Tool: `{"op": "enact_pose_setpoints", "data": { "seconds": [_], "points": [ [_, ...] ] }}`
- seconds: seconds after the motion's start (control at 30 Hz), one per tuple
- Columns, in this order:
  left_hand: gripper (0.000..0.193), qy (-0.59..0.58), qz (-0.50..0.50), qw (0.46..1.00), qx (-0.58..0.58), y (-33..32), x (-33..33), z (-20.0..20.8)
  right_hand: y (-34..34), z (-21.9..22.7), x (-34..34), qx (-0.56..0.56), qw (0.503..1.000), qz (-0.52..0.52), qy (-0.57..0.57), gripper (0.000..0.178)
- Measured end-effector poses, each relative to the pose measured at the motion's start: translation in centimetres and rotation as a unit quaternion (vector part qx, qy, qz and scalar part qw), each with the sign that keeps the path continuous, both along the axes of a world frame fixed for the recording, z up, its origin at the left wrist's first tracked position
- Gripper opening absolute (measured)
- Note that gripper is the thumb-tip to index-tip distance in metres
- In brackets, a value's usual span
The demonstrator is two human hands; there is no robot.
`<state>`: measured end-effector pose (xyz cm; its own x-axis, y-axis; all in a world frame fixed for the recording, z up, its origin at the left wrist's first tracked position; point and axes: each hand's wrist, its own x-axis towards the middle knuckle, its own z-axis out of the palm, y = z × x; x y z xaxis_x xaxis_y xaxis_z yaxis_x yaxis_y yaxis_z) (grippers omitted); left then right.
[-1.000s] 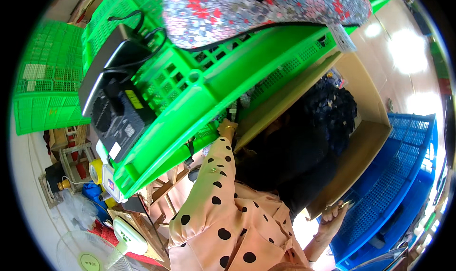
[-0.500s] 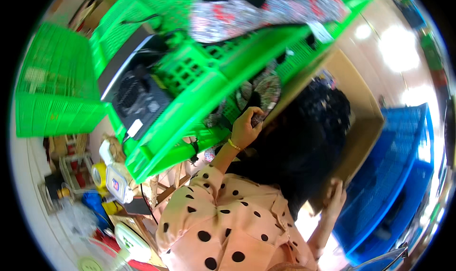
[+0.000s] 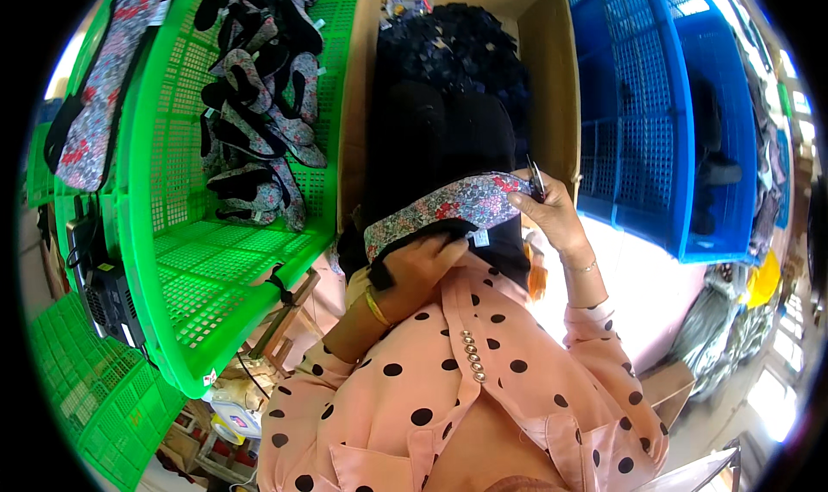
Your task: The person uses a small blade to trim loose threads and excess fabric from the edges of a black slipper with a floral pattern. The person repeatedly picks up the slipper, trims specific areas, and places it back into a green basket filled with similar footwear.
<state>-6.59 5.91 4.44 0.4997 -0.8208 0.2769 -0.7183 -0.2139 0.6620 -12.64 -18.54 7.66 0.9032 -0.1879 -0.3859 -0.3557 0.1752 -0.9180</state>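
A floral fabric band (image 3: 457, 201) with black edging and a small white label (image 3: 480, 238) lies stretched across my black-clad lap. My left hand (image 3: 423, 272) is closed on the band's lower left part, with the fingers curled over its black edge. At the band's other end, my right hand (image 3: 554, 216) pinches the tip between thumb and fingers. A small dark pair of scissors (image 3: 536, 183) is also in my right hand, blades pointing up and away. Part of its handle is hidden by the fingers.
To the left, a green basket (image 3: 207, 250) holds several similar floral bands (image 3: 250, 130); another band (image 3: 108, 95) hangs over its outer rim. A cardboard box (image 3: 552, 87) with dark scraps (image 3: 453, 48) stands before me. Blue crates (image 3: 677, 147) stand to the right.
My left hand has come out of the green basket with a floral band. My right hand, earlier beside the cardboard box, now holds the band's end and the scissors. The view has turned.
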Motion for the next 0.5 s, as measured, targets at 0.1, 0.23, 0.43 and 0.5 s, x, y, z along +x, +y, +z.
{"op": "enact_pose_setpoints", "data": {
  "seconds": [0.1,0.23,0.43,0.5],
  "points": [
    [0.032,0.161,-0.090,0.983,-0.026,0.1,0.5,4.6,0.3,-2.6,-3.1,0.039,0.999,-0.017,-0.014,0.024],
    [0.026,0.235,0.002,0.969,-0.072,-0.5,2.5,6.0,1.2,-3.8,-5.7,0.035,0.999,-0.021,0.002,0.024],
    [0.036,0.164,-0.082,0.983,0.009,-4.5,5.0,2.9,1.6,-3.6,-6.7,0.043,0.999,-0.011,-0.012,0.026],
    [0.034,0.187,-0.103,0.977,0.015,-5.2,4.9,2.4,1.6,-3.7,-6.8,0.034,0.999,-0.008,-0.021,0.027]
  ]
}}
